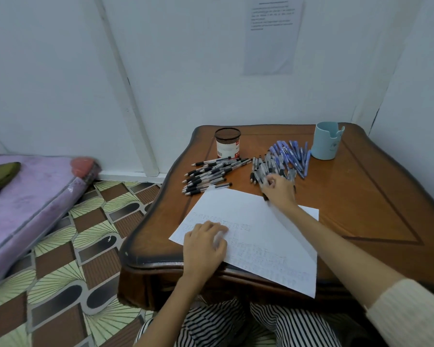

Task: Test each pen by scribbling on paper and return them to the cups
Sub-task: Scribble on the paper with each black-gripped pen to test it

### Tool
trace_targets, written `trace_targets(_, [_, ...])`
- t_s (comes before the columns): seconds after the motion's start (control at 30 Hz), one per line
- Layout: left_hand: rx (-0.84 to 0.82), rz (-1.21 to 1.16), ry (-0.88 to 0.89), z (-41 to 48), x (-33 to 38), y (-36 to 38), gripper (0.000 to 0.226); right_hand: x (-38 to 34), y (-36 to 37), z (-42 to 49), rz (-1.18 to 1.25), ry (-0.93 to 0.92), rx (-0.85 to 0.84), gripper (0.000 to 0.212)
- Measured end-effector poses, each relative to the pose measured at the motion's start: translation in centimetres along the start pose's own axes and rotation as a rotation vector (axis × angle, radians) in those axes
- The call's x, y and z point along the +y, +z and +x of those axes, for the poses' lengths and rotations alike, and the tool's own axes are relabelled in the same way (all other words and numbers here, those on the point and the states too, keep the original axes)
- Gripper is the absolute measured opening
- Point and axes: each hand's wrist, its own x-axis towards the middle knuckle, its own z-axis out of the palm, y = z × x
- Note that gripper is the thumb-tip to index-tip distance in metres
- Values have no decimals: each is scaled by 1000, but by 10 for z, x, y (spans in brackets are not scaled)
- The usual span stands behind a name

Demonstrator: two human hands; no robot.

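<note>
Wooden table point(361, 196) strewn with pens point(268, 164) between mesh cup point(227, 144) and blue cup point(327, 141); picking stage, right hand point(280, 189) curled into pile, grip unclear, left hand point(203, 244) flat on paper point(248, 211); next: isolating one pen.

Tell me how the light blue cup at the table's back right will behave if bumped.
The light blue cup looks plastic with no pens showing, so probably light, sliding easily on the glossy table. Its wide upright body likely resists tipping.
</note>
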Motion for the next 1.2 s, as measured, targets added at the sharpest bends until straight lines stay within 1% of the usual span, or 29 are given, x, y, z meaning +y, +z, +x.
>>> trace_targets(0.07, [0,-74,-59,21,0,-8,27,1,-5,22,-120,25,-23,30])
trace_targets(0.1, [7,-109,-84,32,-2,-12,26,2,-6,30,-188,30,-25,34])
trace_targets(0.17, [-6,-90,-114,54,-8,-13,29,1,-6,42,-339,-7,-5,35])
trace_targets(0.23, [-30,-32,-159,74,-18,-7,35,-3,-2,46,-460,-106,24,34])
trace_targets(0.3, [-11,-10,-212,90,-30,1,40,-9,8,48,-489,-221,28,30])
trace_targets(0.4, [114,-20,-249,112,-43,13,43,-18,33,51,-495,-350,-65,32])
trace_targets(0.5, [243,-38,-314,136,-56,16,44,-21,58,57,-522,-422,-190,40])
trace_targets(0.6, [309,-33,-361,156,-70,17,43,-15,76,58,-492,-439,-232,30])
trace_targets(0.73, [274,-40,-411,167,-85,21,45,-2,84,58,-211,-364,-227,14])
trace_targets(0.77, [261,-50,-425,168,-88,23,45,-2,82,57,-76,-342,-244,12])
trace_targets(0.87, [214,-58,-451,169,-89,25,44,-11,66,54,476,-199,-328,18])
trace_targets(0.9, [188,-39,-452,169,-88,25,44,-15,58,54,596,-165,-333,17])
trace_targets(0.97, [145,11,-446,169,-87,26,45,-20,45,55,754,-101,-323,14])
trace_targets(1.03, [127,44,-437,168,-87,27,45,-20,33,56,958,4,-328,11])
trace_targets(1.1, [103,58,-448,169,-87,26,45,-14,21,53,1171,103,-341,15])
trace_targets(1.17, [62,61,-509,176,-81,22,44,-7,12,44,1268,163,-352,22])
trace_targets(1.2, [56,47,-559,181,-75,19,45,-3,8,39,1250,176,-353,24])
